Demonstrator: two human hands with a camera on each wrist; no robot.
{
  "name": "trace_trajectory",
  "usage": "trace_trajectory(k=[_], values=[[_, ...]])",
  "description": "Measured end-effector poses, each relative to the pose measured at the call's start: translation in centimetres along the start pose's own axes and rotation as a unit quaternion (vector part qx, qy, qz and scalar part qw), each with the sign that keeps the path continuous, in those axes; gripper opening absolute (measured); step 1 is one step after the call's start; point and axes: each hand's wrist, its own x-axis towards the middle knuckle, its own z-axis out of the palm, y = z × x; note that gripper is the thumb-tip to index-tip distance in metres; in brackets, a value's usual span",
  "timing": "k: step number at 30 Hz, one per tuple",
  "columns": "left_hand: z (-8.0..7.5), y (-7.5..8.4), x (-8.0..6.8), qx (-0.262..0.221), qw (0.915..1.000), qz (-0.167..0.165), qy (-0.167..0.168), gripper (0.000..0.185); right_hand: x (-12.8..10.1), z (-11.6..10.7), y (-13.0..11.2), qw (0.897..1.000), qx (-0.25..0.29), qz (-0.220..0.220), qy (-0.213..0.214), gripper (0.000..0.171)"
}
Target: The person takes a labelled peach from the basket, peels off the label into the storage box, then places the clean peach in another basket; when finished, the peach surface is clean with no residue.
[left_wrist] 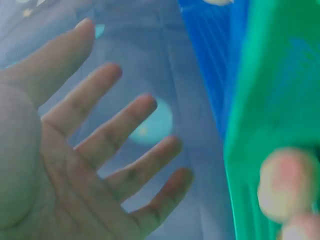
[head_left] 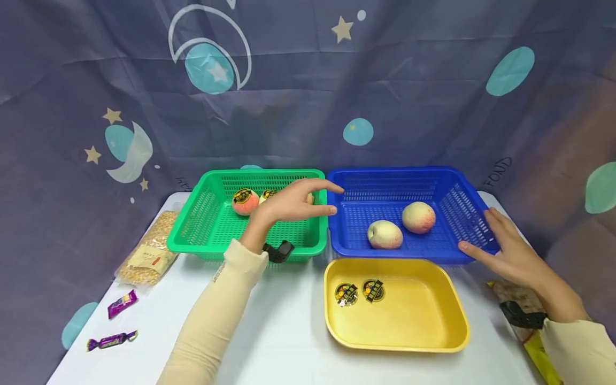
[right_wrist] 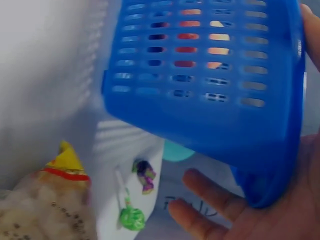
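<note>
Our left hand (head_left: 289,206) hovers flat and empty over the green basket (head_left: 202,235), above its stickered peaches (head_left: 245,201). Our right hand (head_left: 505,248), fingers straight, steadies the blue basket (head_left: 452,184) with 2 peaches (head_left: 385,234). We should lower slowly and curl gently around 1 fruit.

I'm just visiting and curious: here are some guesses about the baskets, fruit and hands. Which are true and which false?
1. The blue basket holds two peaches. True.
2. The yellow tray holds a peach. False: only two stickers lie in it.
3. The left hand grips a peach. False: it hovers open over the green basket.
4. The right hand touches the blue basket's corner. True.
</note>
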Motion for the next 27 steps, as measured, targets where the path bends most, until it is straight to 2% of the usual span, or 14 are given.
trace_trajectory(k=[3,5,7,11,15,17,20,24,27], values=[[-1.1,-1.8,-3.5,0.011,0.9959,-0.041,0.08,0.052,0.3,-0.3,-0.4,0.999,-0.027,-0.008,0.022,0.102],[-1.7,-3.3,-5.9,0.03,0.989,-0.075,0.125,0.059,0.6,-0.6,-1.0,0.998,-0.043,-0.017,0.045,0.099],[-2.4,-5.0,-8.3,0.047,0.9806,-0.112,0.153,0.068,1.1,-0.9,-1.8,0.996,-0.05,-0.028,0.068,0.096],[-3.7,-8.5,-13.2,0.091,0.9611,-0.2,0.168,0.088,2.2,-1.2,-4.1,0.994,-0.027,-0.057,0.088,0.092],[-4.6,-11.0,-17.1,0.103,0.943,-0.268,0.168,0.105,3.3,-1.1,-7.3,0.992,0.0,-0.091,0.083,0.088],[-4.8,-11.8,-18.5,0.108,0.9368,-0.291,0.161,0.11,3.8,-1.0,-9.1,0.991,0.019,-0.11,0.071,0.086],[-4.6,-12.6,-19.7,0.117,0.9303,-0.315,0.147,0.115,4.7,-0.6,-12.2,0.99,0.05,-0.129,0.037,0.082],[-4.2,-13.2,-20.8,0.104,0.9267,-0.334,0.138,0.119,6.7,0.8,-16.8,0.983,0.084,-0.162,-0.003,0.072],[-4.0,-13.3,-21.2,0.089,0.9277,-0.332,0.145,0.12,8.8,2.4,-20.1,0.974,0.115,-0.192,-0.029,0.064]])
